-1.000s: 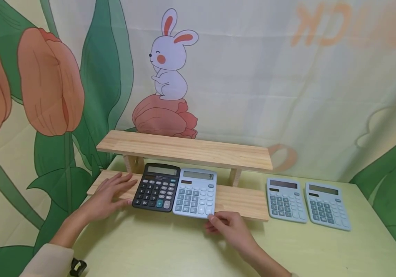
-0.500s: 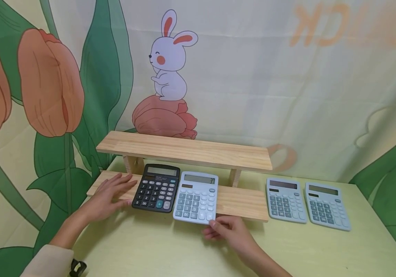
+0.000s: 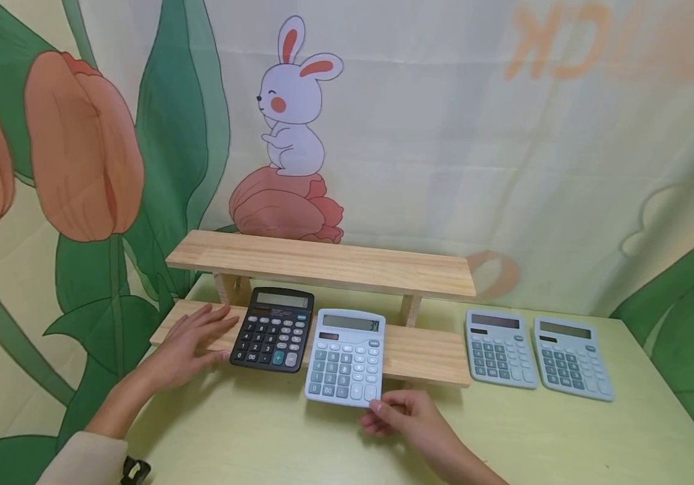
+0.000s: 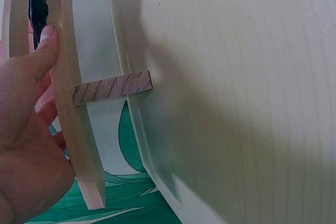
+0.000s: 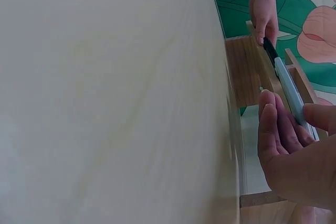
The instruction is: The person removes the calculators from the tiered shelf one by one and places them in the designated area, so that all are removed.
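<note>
The right hand (image 3: 412, 419) pinches the blue calculator (image 3: 345, 357) by one corner, so it could slip, left fingers (image 3: 206, 329) lying loose.

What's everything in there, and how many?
Table: one, pale yellow-green, across the bottom
Wooden shelf: one, pale brown, on the table
Black calculator: one, black, at the shelf's lower board
Light blue calculator: one, light blue, right of the black one
Other calculators: two, light blue, on table, right
Backdrop: one, pale, behind table
Printed rabbit: one, white, above shelf
Printed flowers: at least three, orange-pink, left and centre
Printed leaves: several, green, both sides
Lettering: some, orange, top right
Small item: one, black, bottom left, unclear
Sleeve: one, beige, left arm
Left hand: one, on the lower board
Right hand: one, pinching the light blue calculator's corner
</note>
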A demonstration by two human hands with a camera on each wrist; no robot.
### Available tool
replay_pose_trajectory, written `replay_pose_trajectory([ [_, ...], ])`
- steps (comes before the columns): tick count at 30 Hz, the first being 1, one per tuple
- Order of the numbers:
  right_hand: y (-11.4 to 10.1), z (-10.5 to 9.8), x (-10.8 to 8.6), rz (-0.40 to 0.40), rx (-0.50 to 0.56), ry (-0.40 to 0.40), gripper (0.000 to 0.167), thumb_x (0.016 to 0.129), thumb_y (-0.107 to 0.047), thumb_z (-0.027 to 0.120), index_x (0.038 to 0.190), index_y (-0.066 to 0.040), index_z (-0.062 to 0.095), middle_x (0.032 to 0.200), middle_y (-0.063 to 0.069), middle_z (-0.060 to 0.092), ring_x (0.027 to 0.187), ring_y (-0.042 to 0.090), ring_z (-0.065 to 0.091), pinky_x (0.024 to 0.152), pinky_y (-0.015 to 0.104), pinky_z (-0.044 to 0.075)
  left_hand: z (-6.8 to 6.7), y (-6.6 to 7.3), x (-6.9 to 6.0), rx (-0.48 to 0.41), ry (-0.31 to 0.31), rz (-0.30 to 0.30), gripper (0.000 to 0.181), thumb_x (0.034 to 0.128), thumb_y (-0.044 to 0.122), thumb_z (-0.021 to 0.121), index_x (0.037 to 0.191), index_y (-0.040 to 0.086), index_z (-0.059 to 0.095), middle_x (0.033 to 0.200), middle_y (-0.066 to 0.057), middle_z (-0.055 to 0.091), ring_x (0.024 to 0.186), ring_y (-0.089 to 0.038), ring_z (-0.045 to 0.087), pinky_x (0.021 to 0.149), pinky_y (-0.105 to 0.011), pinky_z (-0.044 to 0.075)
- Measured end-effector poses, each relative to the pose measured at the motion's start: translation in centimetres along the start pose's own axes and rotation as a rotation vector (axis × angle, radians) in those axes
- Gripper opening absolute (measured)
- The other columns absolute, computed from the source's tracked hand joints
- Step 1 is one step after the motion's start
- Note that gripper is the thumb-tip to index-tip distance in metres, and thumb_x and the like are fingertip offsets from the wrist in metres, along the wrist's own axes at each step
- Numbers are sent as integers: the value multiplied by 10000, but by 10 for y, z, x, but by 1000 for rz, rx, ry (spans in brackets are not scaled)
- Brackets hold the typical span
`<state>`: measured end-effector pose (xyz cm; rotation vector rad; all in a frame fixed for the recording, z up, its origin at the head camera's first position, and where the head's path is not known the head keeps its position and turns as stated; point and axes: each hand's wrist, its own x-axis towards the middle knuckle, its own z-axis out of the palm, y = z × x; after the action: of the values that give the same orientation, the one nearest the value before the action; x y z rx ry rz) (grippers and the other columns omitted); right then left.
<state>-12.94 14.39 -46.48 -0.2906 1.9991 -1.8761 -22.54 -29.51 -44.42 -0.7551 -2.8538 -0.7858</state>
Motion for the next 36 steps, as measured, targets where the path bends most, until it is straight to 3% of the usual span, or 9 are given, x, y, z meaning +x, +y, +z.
replay_pose_trajectory([
  [13,5,-3,-2,26,37,-48,363,1070,-191,652,1202,145,675,1085,231,772,1006,333,770,879,362,630,0,1,0,0,-7,-14,659,985,315,765,1558,81,538,1682,-212,358,1572,-505,185,1197,-777,78],
  [19,0,-2,4,47,59,15,365,1074,-222,649,1248,98,676,1116,242,763,1014,323,767,908,377,622,-1,1,-1,-2,-2,-9,659,982,304,768,1556,73,539,1679,-220,359,1570,-510,186,1196,-778,77],
  [30,-7,7,16,71,155,150,401,1095,-166,602,1344,148,607,1212,170,739,1070,233,746,965,403,603,0,0,-1,5,-3,-10,663,984,324,764,1558,80,539,1683,-209,359,1574,-502,185,1197,-776,79],
  [36,-9,10,17,76,162,184,390,1079,-128,616,1362,140,602,1238,163,741,1092,201,733,968,369,597,0,0,-1,5,-5,-16,667,985,332,762,1562,86,535,1684,-207,357,1576,-500,181,1201,-771,78],
])
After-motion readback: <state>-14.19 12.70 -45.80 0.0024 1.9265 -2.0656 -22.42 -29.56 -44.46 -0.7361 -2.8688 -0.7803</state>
